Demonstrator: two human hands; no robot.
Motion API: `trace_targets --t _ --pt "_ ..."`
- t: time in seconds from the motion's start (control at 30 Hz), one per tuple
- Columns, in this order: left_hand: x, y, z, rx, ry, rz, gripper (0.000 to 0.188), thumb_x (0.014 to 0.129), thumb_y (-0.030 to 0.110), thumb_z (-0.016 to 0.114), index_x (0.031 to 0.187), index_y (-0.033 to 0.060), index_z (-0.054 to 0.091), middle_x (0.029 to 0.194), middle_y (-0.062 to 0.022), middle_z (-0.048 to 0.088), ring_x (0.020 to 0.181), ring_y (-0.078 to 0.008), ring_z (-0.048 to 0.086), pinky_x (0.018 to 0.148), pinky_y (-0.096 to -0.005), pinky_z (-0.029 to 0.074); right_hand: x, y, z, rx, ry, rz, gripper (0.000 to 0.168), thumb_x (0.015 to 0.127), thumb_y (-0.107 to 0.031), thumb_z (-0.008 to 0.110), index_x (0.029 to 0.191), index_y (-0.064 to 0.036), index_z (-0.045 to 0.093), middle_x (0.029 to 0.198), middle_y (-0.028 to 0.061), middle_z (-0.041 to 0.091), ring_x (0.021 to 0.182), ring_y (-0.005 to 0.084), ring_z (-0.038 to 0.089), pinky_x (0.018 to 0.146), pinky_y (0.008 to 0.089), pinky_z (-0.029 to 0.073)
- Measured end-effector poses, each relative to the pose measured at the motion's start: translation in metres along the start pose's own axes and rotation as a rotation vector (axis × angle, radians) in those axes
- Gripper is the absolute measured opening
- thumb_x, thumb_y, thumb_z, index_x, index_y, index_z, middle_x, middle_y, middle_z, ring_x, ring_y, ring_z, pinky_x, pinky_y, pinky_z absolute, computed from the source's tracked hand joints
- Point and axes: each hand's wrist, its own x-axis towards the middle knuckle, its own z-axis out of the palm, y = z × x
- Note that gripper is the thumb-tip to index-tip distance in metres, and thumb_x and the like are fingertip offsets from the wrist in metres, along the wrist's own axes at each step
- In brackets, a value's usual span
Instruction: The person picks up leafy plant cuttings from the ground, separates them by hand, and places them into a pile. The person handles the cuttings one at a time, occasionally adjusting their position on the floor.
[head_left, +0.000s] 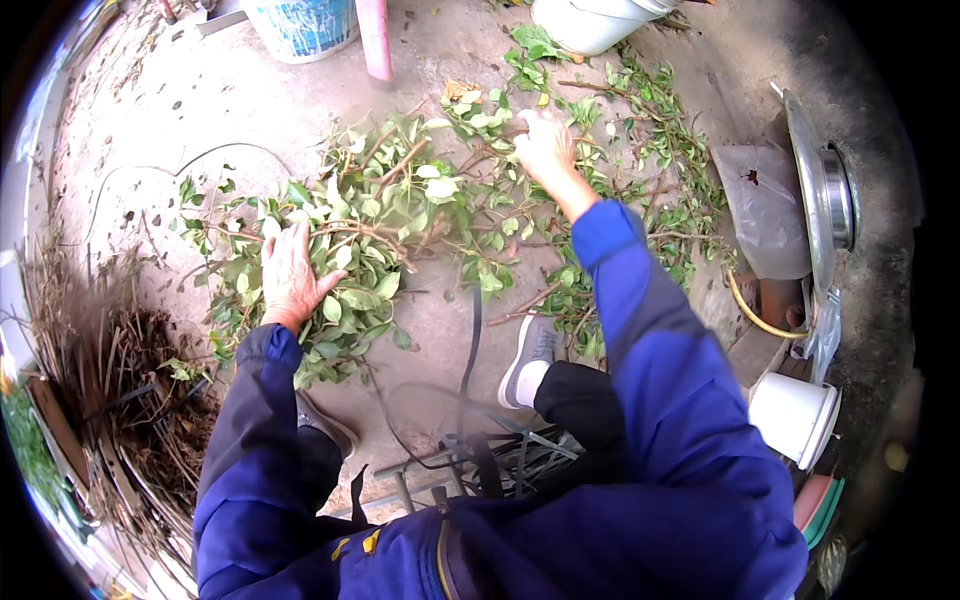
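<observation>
A heap of cut leafy branches (375, 202) lies on the concrete ground before me. My left hand (289, 274) rests on the near left part of this heap, palm down, thumb apart from the fingers. Farther out and to the right, my right hand (546, 146) is over thinner twigs, its fingers partly curled. Whether a stem is between those fingers is hard to see. More leafy branches (660, 127) spread along the right side. Bare cut stems (405, 165) stick out of the heap's top.
Dry sticks and brown roots (142, 360) are piled at the left. A blue-and-white bucket (304, 30), a pink post (373, 41) and a white bucket (596, 26) stand at the far side. On the right are a metal lid (810, 187), a yellow hose (757, 315) and a white pail (791, 420).
</observation>
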Motion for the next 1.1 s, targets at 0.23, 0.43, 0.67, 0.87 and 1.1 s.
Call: trace_targets --t 0.23,0.43,0.67,0.87,1.1 --pt "0.001 -0.005 0.005 0.035 -0.091 -0.04 0.097 0.067 0.052 0.075 0.14 -0.0018 0.039 0.138 -0.0171 0.047 0.132 -0.0309 0.041 0.114 -0.0487 0.023 0.061 -0.007 0.074 -0.09 -0.254 -0.299 0.049 0.077 -0.022 0.066 0.123 -0.008 0.057 0.128 0.0152 0.056 0.123 0.0356 0.05 0.104 0.0503 0.04" --pt "0.008 -0.011 0.015 0.053 -0.091 -0.035 0.097 0.064 0.048 0.077 0.139 -0.001 0.04 0.137 -0.0173 0.048 0.131 -0.0311 0.041 0.114 -0.0473 0.023 0.014 -0.025 0.13 -0.216 -0.478 -0.515 0.061 0.077 -0.022 0.068 0.135 -0.013 0.053 0.143 0.0142 0.04 0.131 0.0331 0.04 0.113 0.0519 0.029" --pt "0.01 -0.009 0.014 0.041 -0.058 -0.02 0.096 0.064 0.046 0.076 0.138 -0.0034 0.04 0.132 -0.0211 0.05 0.125 -0.0357 0.045 0.111 -0.0471 0.025 -0.051 0.13 0.085 -0.336 -0.549 -0.484 0.051 0.081 0.0 0.056 0.129 -0.016 0.058 0.141 0.01 0.043 0.132 0.0333 0.04 0.111 0.0483 0.032" --pt "0.014 -0.003 0.012 0.059 -0.058 -0.032 0.093 0.069 0.051 0.074 0.139 -0.0002 0.04 0.133 -0.016 0.05 0.128 -0.0298 0.043 0.112 -0.0451 0.026 -0.102 0.233 0.043 -0.569 -0.649 -0.072 0.031 0.081 -0.01 0.059 0.111 -0.011 0.065 0.123 0.0097 0.058 0.119 0.0316 0.052 0.097 0.0479 0.044" --pt "0.011 -0.003 0.009 0.091 -0.044 -0.045 0.095 0.07 0.056 0.074 0.139 0.0002 0.04 0.132 -0.0155 0.05 0.127 -0.0287 0.044 0.111 -0.0441 0.027 -0.132 0.108 0.06 -0.294 -0.543 -0.324 0.032 0.082 -0.014 0.057 0.113 -0.006 0.058 0.12 0.016 0.059 0.114 0.0327 0.055 0.094 0.0486 0.044"
